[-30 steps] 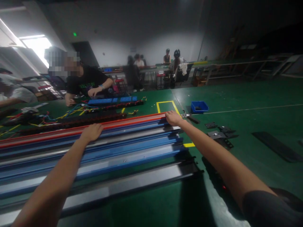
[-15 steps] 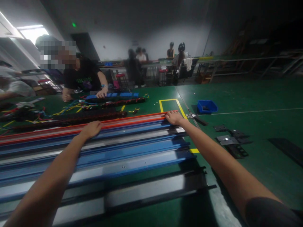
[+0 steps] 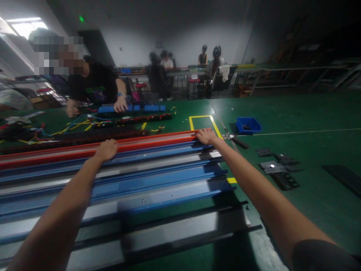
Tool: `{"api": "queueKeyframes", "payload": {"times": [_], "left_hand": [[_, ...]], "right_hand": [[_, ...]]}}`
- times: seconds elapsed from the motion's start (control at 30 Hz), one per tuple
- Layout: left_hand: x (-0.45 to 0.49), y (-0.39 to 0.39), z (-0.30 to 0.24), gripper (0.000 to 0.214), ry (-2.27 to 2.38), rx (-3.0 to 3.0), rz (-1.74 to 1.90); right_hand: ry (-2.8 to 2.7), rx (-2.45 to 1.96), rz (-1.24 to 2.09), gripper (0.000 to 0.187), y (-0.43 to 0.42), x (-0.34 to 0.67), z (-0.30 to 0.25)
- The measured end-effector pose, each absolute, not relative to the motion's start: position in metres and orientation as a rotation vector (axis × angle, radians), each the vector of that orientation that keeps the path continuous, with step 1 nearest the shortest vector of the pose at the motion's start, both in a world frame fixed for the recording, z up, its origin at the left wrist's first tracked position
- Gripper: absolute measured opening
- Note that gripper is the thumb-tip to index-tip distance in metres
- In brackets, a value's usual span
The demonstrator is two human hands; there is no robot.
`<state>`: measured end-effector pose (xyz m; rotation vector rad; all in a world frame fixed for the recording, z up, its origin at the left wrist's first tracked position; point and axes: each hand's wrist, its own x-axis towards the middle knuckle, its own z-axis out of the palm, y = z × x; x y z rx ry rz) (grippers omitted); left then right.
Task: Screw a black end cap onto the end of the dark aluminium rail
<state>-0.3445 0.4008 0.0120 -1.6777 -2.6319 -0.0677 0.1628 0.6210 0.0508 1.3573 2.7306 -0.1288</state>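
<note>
A long orange-red channel profile lies across the green table, farthest in a row of profiles. Near its right end, my right hand has its fingers curled over the far edge. My left hand grips the same profile farther left, its fingers bent over the top. Closer to me lie blue profiles and a silver one with dark edges, all roughly parallel. A grey profile with black edges is nearest. Both palms hide parts of the orange-red profile.
Across the table a co-worker handles a blue strip. Dark wired strips lie beyond the profiles. To the right are a blue bin, black flat plates and a dark tool. Yellow tape marks the table.
The view has shifted slightly, moving the background a little left and up. Both hands stay on the orange-red profile. The co-worker's hand remains at the blue strip.
</note>
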Motion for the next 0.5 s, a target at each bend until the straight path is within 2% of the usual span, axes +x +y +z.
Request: {"api": "queueKeyframes", "payload": {"times": [0.23,0.5], "left_hand": [[-0.341,0.408,0.019,0.043,-2.756,-1.527,-0.051],[-0.338,0.409,0.017,0.053,-2.743,-1.533,-0.114]], "right_hand": [[2.720,1.362,-0.147,0.056,0.627,0.155,0.056],[2.724,1.325,-0.130,0.057,0.644,0.151,0.048]]}}
